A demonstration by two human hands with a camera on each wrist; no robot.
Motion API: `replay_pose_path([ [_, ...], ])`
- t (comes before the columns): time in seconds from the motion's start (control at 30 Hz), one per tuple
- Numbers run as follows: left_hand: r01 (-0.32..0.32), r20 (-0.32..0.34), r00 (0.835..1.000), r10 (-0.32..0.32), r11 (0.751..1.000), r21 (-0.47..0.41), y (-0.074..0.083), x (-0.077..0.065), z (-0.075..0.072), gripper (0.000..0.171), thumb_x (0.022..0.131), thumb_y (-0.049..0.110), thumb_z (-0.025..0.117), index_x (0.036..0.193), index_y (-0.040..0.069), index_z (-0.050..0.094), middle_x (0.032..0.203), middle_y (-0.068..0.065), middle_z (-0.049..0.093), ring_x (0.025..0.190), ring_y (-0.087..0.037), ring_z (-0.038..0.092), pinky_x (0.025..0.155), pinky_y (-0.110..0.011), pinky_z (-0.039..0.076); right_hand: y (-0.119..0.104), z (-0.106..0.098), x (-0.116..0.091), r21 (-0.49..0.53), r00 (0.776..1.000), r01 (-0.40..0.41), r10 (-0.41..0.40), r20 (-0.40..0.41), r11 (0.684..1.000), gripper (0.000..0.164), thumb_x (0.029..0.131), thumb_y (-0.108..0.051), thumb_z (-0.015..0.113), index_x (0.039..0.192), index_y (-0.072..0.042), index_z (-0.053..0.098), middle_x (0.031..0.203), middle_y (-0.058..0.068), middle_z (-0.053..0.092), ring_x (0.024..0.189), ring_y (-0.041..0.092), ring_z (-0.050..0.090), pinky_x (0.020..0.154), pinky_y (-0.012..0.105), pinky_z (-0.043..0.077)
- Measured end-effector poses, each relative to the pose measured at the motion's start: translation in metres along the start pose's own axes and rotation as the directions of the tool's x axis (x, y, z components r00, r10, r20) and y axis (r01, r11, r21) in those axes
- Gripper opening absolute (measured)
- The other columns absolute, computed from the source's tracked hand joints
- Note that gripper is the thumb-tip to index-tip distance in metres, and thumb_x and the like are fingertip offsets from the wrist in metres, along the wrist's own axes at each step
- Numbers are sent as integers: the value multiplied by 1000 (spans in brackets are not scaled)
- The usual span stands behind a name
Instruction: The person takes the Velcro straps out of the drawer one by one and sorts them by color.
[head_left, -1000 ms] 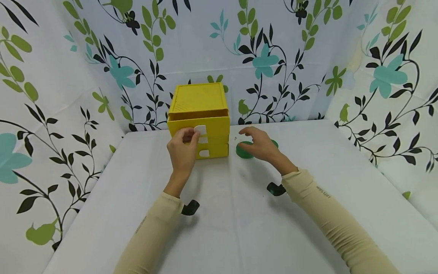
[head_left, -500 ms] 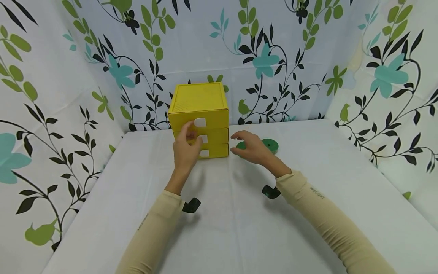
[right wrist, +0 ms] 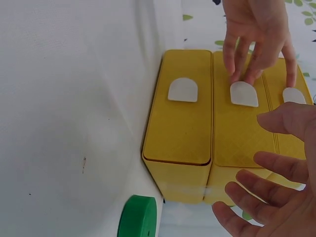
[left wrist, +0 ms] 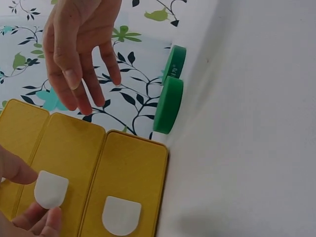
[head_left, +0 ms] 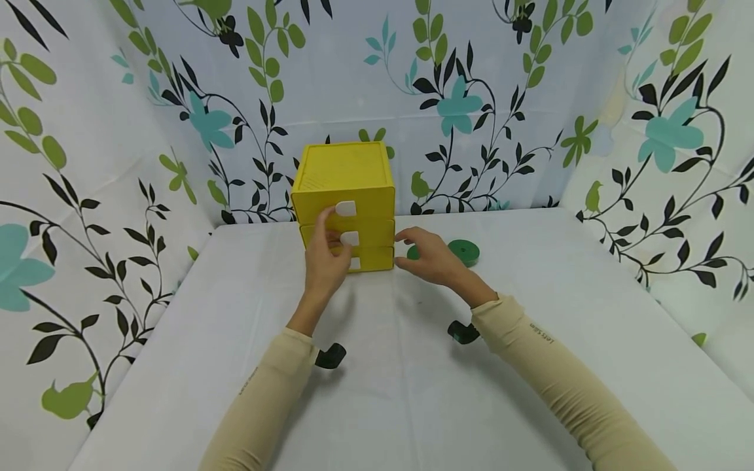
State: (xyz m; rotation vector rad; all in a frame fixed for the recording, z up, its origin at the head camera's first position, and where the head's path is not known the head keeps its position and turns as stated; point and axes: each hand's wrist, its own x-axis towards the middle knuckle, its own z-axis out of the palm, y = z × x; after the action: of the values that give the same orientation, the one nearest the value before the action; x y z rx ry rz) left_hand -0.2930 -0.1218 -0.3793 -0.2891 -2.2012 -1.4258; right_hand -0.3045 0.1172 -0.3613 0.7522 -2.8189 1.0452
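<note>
A yellow box of three stacked drawers (head_left: 371,203) stands at the back of the table, each drawer bearing a white tab. My left hand (head_left: 325,265) pinches the white tab (left wrist: 51,190) of the middle drawer (left wrist: 69,143) between thumb and fingers, one fingertip reaching up to the top drawer's tab (head_left: 345,209). The bottom drawer's tab (left wrist: 121,216) is untouched. All the drawers sit flush in the box. My right hand (head_left: 432,258), holding nothing, hovers by the box's right side with relaxed fingers spread.
Two green round discs, one (head_left: 464,252) behind the right hand and one (left wrist: 169,105) nearer the box, lie on the white table (head_left: 377,392). Leaf-patterned cloth (head_left: 353,72) hangs behind and at both sides.
The top drawer, partly out a second ago, is now pushed in. My left hand has gone from its tab to the middle one. My right hand has moved left, closer to the box.
</note>
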Motion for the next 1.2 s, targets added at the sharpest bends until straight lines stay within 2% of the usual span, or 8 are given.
replay_pose_path([
  [0.17,47,-55,997,-50,998,-48,-2,-4,4,52,90,-3,63,140,3,50,118,-18,60,106,-31,64,91,-42,56,-1,1,0,9,1000,1,-1,1,1000,49,97,-23,74,141,-5,59,146,10,55,131,32,54,104,48,49],
  [0.3,50,-101,993,-56,997,-58,-2,-8,8,35,92,-5,61,126,-6,59,119,-19,62,106,-31,66,90,-40,57,-1,0,-1,5,1000,4,-4,-1,1000,50,98,-24,74,141,-6,59,146,10,55,130,31,54,104,47,49],
  [0.43,50,-144,988,-56,998,-45,-4,-11,12,28,94,-5,60,121,-6,65,117,-17,63,105,-29,66,90,-36,57,-3,-2,-2,11,1000,23,-22,-14,1000,49,98,-23,74,140,-4,59,145,11,56,130,32,55,104,47,50],
  [0.7,30,-231,972,-41,998,-50,-8,-14,16,18,94,-6,66,112,-8,71,109,-18,68,99,-29,68,88,-38,58,-6,-5,-3,22,998,55,-54,-28,998,48,98,-23,73,140,-3,59,144,12,57,130,31,55,104,45,50],
  [0.97,0,-267,963,-19,998,-68,-10,-17,15,14,92,1,78,104,-5,74,100,-15,69,90,-26,68,81,-33,57,-7,-6,-5,31,993,86,-84,-78,996,45,98,-17,73,138,-1,60,140,11,60,127,28,56,102,43,52],
  [1.2,-4,-261,965,-11,998,-60,-10,-26,8,15,92,8,81,101,-3,75,98,-12,70,88,-22,66,80,-30,56,-12,-8,-5,47,986,124,-118,-121,991,40,98,-14,72,134,-1,62,134,10,63,123,26,58,99,43,53],
])
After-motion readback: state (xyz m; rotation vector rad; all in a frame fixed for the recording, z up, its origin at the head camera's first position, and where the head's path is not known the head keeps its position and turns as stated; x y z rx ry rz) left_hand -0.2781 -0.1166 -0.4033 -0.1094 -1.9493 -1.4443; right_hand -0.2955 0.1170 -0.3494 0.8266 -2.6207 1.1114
